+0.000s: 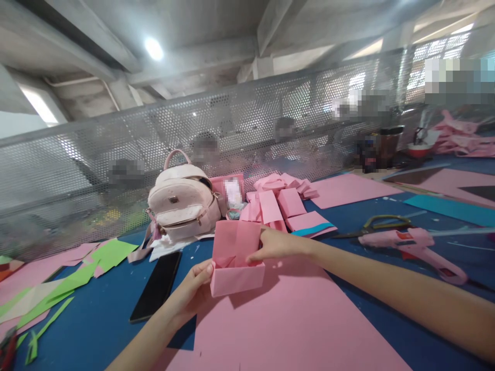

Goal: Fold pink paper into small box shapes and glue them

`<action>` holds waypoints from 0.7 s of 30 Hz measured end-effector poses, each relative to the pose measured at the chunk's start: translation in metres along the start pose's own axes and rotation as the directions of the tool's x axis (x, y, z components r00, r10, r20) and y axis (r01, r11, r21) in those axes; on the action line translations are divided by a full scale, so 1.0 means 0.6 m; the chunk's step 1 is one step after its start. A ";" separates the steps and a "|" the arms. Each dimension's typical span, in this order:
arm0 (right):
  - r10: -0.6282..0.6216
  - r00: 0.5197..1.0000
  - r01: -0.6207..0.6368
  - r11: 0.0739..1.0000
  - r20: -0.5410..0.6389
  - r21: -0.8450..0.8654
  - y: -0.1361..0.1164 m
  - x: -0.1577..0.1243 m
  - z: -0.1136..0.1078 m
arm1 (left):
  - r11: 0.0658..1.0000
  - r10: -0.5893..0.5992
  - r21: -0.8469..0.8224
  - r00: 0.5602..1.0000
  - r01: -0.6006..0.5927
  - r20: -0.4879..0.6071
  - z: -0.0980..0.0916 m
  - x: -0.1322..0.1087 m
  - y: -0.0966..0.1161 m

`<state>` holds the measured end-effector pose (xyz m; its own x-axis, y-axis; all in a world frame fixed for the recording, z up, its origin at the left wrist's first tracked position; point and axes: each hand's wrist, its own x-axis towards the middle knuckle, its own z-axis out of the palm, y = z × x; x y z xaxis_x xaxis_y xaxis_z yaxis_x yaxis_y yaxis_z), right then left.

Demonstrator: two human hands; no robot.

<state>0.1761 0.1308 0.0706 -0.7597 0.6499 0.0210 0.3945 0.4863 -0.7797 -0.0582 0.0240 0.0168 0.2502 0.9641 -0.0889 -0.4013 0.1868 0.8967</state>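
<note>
A small pink paper box (pixel 235 268) with one flap standing up is held above a large pink paper sheet (pixel 294 319). My left hand (pixel 193 291) grips the box's left front corner, thumb on the front wall. My right hand (pixel 276 243) reaches in from the right, its fingers curled over the box's right rim and pinching it. A pile of folded pink paper pieces (pixel 284 203) lies just behind the box.
A pale pink backpack (pixel 181 203) stands behind the box, a black phone (pixel 157 286) lies left of it. A pink glue gun (pixel 415 245) and scissors (pixel 381 224) are at right. Green and pink paper scraps (pixel 69 281) cover the left. A perforated metal screen (pixel 154 139) runs along the back.
</note>
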 end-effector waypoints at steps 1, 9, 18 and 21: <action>-0.004 1.000 0.004 1.000 0.000 0.000 -0.001 -0.001 0.001 | 1.000 -0.007 -0.013 1.000 0.007 0.004 0.002 -0.001 0.000; -0.031 1.000 0.031 1.000 0.000 -0.003 -0.004 -0.003 0.003 | 0.993 -0.036 -0.112 0.999 0.037 0.016 0.012 -0.006 0.004; -0.045 0.999 0.045 0.999 -0.009 -0.017 -0.010 -0.006 0.001 | 0.990 -0.002 -0.138 0.987 -0.020 -0.158 0.000 0.002 -0.008; -0.043 0.999 0.043 0.999 -0.016 -0.020 -0.011 -0.006 0.001 | 0.991 0.011 -0.132 0.980 -0.038 -0.197 0.002 0.005 -0.009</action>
<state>0.1758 0.1249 0.0755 -0.7675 0.6377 0.0650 0.3719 0.5256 -0.7651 -0.0543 0.0255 0.0122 0.0669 0.9844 -0.1628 -0.5229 0.1736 0.8345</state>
